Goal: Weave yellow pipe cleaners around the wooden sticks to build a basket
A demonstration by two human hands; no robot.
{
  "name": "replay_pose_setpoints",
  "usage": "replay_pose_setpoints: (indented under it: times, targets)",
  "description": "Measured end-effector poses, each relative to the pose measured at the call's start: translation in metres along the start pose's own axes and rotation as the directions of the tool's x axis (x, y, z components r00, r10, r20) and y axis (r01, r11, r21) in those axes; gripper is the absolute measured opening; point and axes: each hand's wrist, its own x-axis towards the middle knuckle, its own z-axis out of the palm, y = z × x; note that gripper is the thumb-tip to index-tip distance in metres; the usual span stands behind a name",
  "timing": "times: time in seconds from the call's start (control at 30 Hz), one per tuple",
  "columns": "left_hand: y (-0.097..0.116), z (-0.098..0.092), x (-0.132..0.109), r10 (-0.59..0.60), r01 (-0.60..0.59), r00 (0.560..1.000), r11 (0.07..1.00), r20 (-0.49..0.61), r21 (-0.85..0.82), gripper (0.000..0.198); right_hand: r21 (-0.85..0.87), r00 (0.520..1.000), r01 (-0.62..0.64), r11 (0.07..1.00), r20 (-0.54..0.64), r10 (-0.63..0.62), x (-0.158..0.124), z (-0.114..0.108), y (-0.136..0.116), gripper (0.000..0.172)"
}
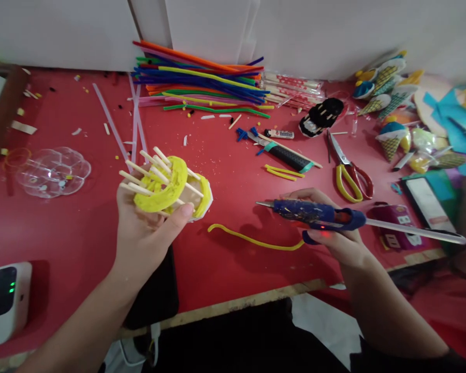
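My left hand (147,228) is closed round a small craft piece (166,185): a round base wrapped in yellow pipe cleaner with several wooden sticks poking out of it. It is held above the red table (81,228), left of centre. My right hand (334,233) grips a blue hot glue gun (314,213), its metal nozzle pointing left toward the craft piece and a clear glue stick jutting out behind to the right. A loose yellow pipe cleaner (252,239) lies on the table between the two hands.
A heap of coloured pipe cleaners (205,83) lies at the back. Yellow-and-red scissors (349,176), a utility knife (287,155), a clear plastic tray (52,171), paper cone crafts (392,114) and a white device (3,303) ring the work area.
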Motion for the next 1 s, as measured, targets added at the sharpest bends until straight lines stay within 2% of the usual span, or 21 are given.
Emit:
replay_pose_setpoints:
  times: [0.13,0.17,0.3,0.4,0.47,0.53,0.6,0.63,0.67,0.7,0.77,0.83,0.87,0.93,1.0]
  targets:
    - [0.002,0.0,0.002,0.042,-0.042,0.999,0.999,-0.004,-0.009,0.053,0.129,0.984,0.108,0.986,-0.157,-0.088,0.007,0.011,-0.004,0.026]
    - [0.003,0.001,0.002,0.056,-0.056,0.998,0.998,-0.007,-0.015,0.054,0.151,0.98,0.14,0.979,-0.165,-0.114,0.011,0.015,-0.006,0.023]
    - [0.007,0.007,0.003,0.102,-0.102,0.995,0.995,0.016,-0.005,0.053,0.204,0.981,0.194,0.96,-0.032,-0.191,0.022,0.033,-0.015,0.023]
    - [0.009,0.011,0.002,0.108,-0.108,0.994,0.994,0.013,0.012,0.051,0.152,0.978,0.184,0.971,0.066,-0.196,0.024,0.044,-0.025,0.017]
    - [0.01,0.013,0.001,0.098,-0.097,0.995,0.995,-0.013,0.023,0.051,0.082,0.977,0.177,0.981,0.102,-0.185,0.024,0.047,-0.033,0.016]
    - [0.009,0.012,0.0,0.094,-0.093,0.995,0.995,-0.027,0.04,0.053,-0.075,0.983,0.158,0.985,0.11,-0.149,0.026,0.044,-0.043,0.017]
    - [0.006,0.011,-0.001,0.096,-0.095,0.995,0.994,-0.028,0.057,0.057,-0.324,0.988,0.154,0.933,0.069,-0.139,0.031,0.035,-0.051,0.021]
    - [0.004,0.01,-0.002,0.097,-0.095,0.995,0.994,-0.025,0.062,0.059,-0.437,0.982,0.172,0.883,0.004,-0.19,0.034,0.029,-0.054,0.022]
    - [0.002,0.009,-0.003,0.093,-0.092,0.995,0.994,-0.023,0.066,0.061,-0.531,0.957,0.183,0.827,-0.097,-0.274,0.036,0.023,-0.055,0.021]
    - [0.0,0.008,-0.004,0.084,-0.083,0.996,0.994,-0.021,0.073,0.064,-0.608,0.911,0.177,0.774,-0.197,-0.363,0.039,0.017,-0.054,0.019]
    - [-0.003,0.007,-0.006,0.06,-0.058,0.998,0.993,-0.018,0.102,0.07,-0.699,0.776,0.177,0.693,-0.334,-0.535,0.041,0.01,-0.047,0.014]
    - [-0.003,0.006,-0.007,0.05,-0.048,0.999,0.985,-0.005,0.164,0.073,-0.74,0.676,0.215,0.637,-0.359,-0.644,0.039,0.008,-0.035,0.014]
    - [-0.003,0.006,-0.008,0.058,-0.06,0.998,0.977,0.015,0.203,0.073,-0.743,0.656,0.254,0.62,-0.338,-0.674,0.037,0.01,-0.028,0.017]
    - [-0.001,0.006,-0.008,0.094,-0.11,0.993,0.957,0.071,0.267,0.074,-0.692,0.677,0.353,0.63,-0.275,-0.682,0.031,0.016,-0.015,0.02]
    - [0.002,0.007,-0.009,0.127,-0.154,0.986,0.942,0.11,0.299,0.075,-0.576,0.766,0.423,0.699,-0.185,-0.616,0.026,0.024,-0.006,0.021]
